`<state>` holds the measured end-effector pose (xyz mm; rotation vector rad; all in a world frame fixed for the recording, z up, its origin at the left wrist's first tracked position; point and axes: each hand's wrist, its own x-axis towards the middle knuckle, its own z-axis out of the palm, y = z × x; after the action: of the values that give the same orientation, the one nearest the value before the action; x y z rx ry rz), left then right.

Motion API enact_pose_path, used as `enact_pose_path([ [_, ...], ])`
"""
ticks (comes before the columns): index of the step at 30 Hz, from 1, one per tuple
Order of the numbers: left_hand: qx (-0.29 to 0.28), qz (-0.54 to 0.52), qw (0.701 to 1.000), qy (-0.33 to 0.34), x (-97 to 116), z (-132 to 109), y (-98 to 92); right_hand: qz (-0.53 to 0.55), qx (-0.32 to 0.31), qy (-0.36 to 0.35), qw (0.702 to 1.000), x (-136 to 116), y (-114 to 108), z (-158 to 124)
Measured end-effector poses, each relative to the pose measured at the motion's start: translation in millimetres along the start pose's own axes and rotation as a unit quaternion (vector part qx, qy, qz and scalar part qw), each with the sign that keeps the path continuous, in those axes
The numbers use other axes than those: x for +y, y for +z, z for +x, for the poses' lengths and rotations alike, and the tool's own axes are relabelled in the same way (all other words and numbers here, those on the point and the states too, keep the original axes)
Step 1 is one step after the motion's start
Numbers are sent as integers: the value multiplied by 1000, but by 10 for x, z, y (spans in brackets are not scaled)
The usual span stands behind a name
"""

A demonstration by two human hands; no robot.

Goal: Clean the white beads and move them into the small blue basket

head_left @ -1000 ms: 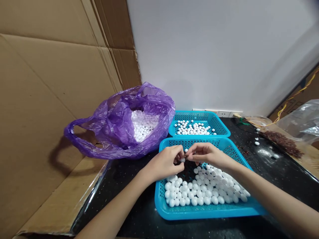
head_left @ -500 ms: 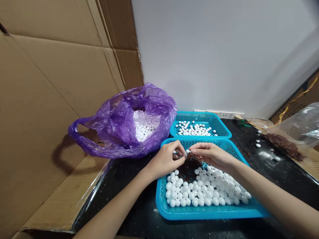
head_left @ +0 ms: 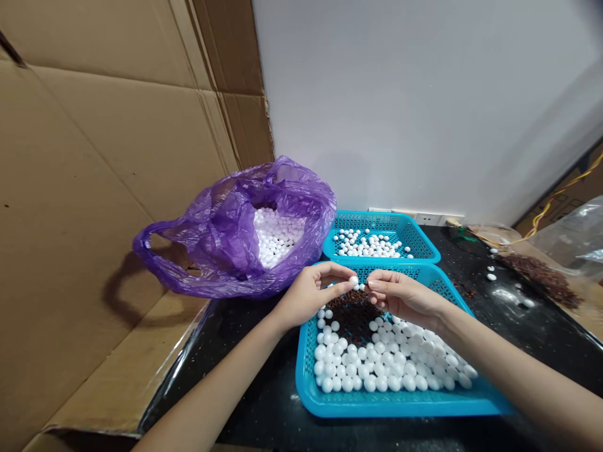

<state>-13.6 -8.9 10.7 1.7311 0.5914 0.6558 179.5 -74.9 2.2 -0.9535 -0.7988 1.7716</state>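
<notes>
Between the thumb and fingertips of my left hand (head_left: pixel 316 290) is a small white ball (head_left: pixel 353 280). My right hand (head_left: pixel 404 294) is close by on the right, its thumb and index finger pinched together; whatever they hold is too small to make out. Both hands are over the far part of a blue plastic basket (head_left: pixel 377 408). Many white balls (head_left: pixel 386 358) fill its near and right side. A heap of dark brown bits (head_left: pixel 353 317) lies below my fingers, with a few white balls around it.
A second blue basket (head_left: pixel 414 232) with scattered white balls stands behind. On the left, an open purple plastic bag (head_left: pixel 226 226) holds more. Cardboard (head_left: pixel 117 138) walls the left side. Brown bits (head_left: pixel 541 276), loose balls (head_left: pixel 490 277) and yellow wires (head_left: pixel 541 216) are at the right.
My left hand has turned and its fingers have straightened, bringing the white ball into plain sight at its fingertips. My right hand has drawn slightly away to the right.
</notes>
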Motion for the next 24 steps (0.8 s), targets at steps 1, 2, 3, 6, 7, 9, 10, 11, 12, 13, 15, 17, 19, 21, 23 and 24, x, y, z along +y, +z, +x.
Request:
enact_pose_path([
  [1, 3, -15, 1000, -5, -2, 4, 1, 7, -2, 1, 1000, 5, 0, 2],
  [2, 7, -27, 1000, -10, -4, 8, 3, 15, -3, 0, 1000, 11, -1, 5],
  [3, 10, -39, 999, -14, -4, 13, 5, 22, -4, -1, 1000, 16, -2, 8],
  [6, 24, -77, 996, -29, 4, 22, 24, 37, -2, -12, 999, 27, -4, 15],
  [7, 29, -95, 994, -38, 9, 21, 35, 40, 1, -16, 999, 29, -3, 15],
  [9, 37, -138, 988, -61, 20, 13, 67, 43, 4, -22, 999, 31, 2, 14],
  [10, 40, -159, 984, -73, 28, 6, 86, 44, 5, -23, 999, 31, 5, 13],
  [11, 41, -175, 980, -82, 36, -1, 105, 44, 5, -23, 999, 32, 10, 11],
  [12, 41, -187, 978, -89, 44, -8, 123, 45, 6, -21, 999, 33, 14, 9],
  [13, 39, -193, 976, -92, 53, -14, 140, 45, 6, -20, 999, 34, 18, 7],
  [15, 34, -191, 977, -93, 67, -23, 164, 46, 7, -18, 999, 34, 26, 3],
  [17, 33, -183, 979, -89, 76, -27, 176, 48, 8, -16, 999, 31, 32, -1],
  [19, 37, -175, 980, -85, 79, -27, 179, 50, 8, -15, 999, 27, 39, -3],
  [21, 40, -168, 981, -83, 82, -26, 180, 53, 10, -18, 998, 22, 45, -3],
  [23, 46, -166, 982, -83, 89, -26, 182, 55, 14, -24, 998, 22, 49, -3],
  [24, 49, -167, 981, -83, 94, -27, 183, 54, 14, -28, 998, 23, 50, -2],
])
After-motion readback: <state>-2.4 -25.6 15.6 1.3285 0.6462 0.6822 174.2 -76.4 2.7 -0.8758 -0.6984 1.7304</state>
